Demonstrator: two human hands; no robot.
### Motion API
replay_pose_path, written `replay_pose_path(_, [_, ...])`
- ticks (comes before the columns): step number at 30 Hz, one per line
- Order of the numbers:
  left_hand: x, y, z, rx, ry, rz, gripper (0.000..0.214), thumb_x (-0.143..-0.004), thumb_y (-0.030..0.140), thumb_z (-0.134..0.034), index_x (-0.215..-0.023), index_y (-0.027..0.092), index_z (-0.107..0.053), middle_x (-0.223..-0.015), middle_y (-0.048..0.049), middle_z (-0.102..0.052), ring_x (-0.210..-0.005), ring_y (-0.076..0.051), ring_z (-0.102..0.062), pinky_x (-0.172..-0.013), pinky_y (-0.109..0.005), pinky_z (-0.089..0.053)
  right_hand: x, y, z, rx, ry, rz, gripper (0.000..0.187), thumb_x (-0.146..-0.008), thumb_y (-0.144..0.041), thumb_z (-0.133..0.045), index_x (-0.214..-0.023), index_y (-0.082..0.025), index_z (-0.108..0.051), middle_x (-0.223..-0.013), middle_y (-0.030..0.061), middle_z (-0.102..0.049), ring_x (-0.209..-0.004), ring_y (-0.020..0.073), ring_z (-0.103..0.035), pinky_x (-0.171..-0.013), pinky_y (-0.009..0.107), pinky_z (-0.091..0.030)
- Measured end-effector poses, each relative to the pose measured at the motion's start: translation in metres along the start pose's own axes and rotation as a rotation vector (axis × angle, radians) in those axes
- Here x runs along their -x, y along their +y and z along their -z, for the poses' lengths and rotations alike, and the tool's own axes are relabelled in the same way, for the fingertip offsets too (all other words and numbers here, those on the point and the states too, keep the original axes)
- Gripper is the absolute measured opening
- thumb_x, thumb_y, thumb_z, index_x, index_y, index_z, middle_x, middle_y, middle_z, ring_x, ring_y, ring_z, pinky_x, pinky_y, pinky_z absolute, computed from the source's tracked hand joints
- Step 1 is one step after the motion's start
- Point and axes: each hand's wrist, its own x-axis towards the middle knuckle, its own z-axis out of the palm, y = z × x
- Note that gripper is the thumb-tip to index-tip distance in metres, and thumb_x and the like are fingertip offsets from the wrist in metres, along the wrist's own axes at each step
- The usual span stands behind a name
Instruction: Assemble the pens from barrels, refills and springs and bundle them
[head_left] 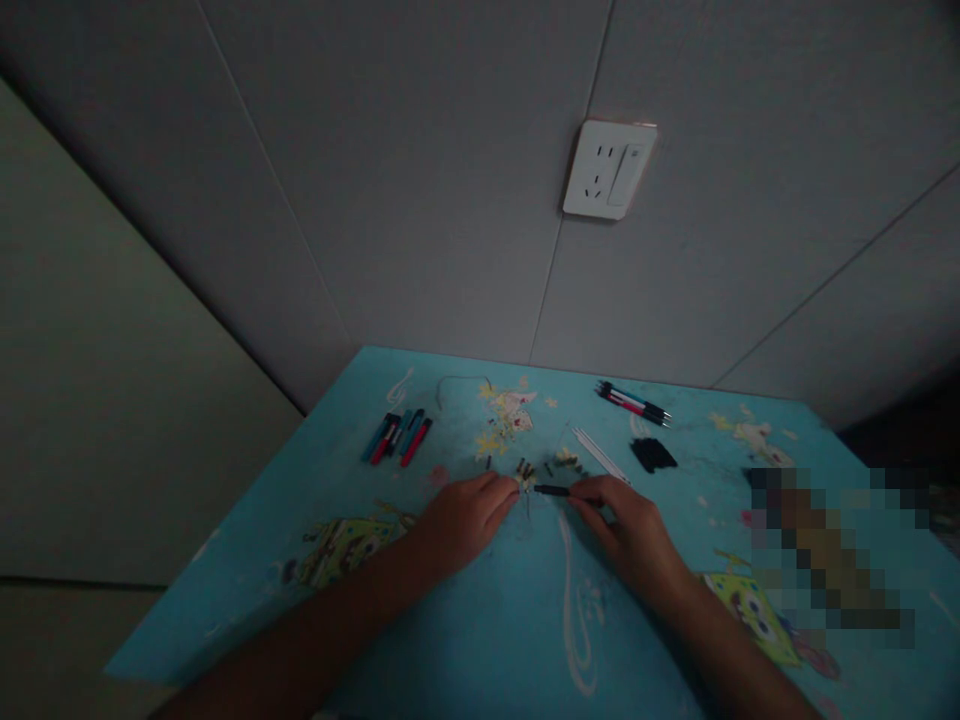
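Observation:
My right hand [626, 525] rests on the blue cartoon-printed table [487, 620] and pinches a thin black pen part [553, 490] that points left. My left hand [466, 515] lies beside it with fingers curled, its fingertips touching a small heap of tiny pen parts [525, 472]. What the left fingers hold, if anything, is too small to make out. Both hands sit near the table's middle.
Several red and blue pen barrels [397, 437] lie at the back left. Assembled pens [634, 403] lie at the back right, with white refills [600, 455] and a black clump [652, 455] nearby. A wall socket [609, 168] is above. A blurred patch covers the right side.

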Motion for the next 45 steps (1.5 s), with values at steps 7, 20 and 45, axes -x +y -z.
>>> replay_pose_path(7, [0.0, 0.003, 0.003, -0.053, -0.022, 0.013, 0.025, -0.103, 0.029, -0.04, -0.106, 0.021, -0.063, -0.093, -0.0028, -0.068, -0.084, -0.018, -0.065, -0.076, -0.032, -0.047, -0.001, 0.002, 0.002, -0.016, -0.031, 0.032, 0.013, -0.096, -0.027, -0.055, -0.101, -0.022, -0.065, -0.097, 0.0062, -0.07, -0.09, 0.021, -0.067, -0.081, 0.035, -0.055])
replay_pose_path(20, [0.002, -0.002, -0.011, 0.099, -0.065, -0.059, 0.018, -0.099, 0.03, -0.051, -0.106, 0.016, -0.061, -0.093, -0.0052, -0.07, -0.086, -0.018, -0.068, -0.077, -0.028, -0.052, -0.002, -0.017, -0.008, -0.189, -0.068, -0.049, 0.011, -0.094, -0.026, -0.06, -0.101, -0.022, -0.066, -0.089, 0.0031, -0.067, -0.081, 0.0173, -0.064, -0.075, 0.029, -0.052])
replay_pose_path(45, [0.006, -0.002, -0.011, 0.266, -0.077, -0.103, 0.021, -0.099, 0.033, -0.051, -0.113, 0.019, -0.06, -0.093, -0.0036, -0.072, -0.083, -0.016, -0.069, -0.074, -0.025, -0.052, 0.001, -0.019, -0.011, -0.275, -0.061, 0.047, 0.01, -0.094, -0.027, -0.062, -0.1, -0.021, -0.068, -0.092, 0.0043, -0.067, -0.084, 0.0167, -0.064, -0.075, 0.028, -0.051])
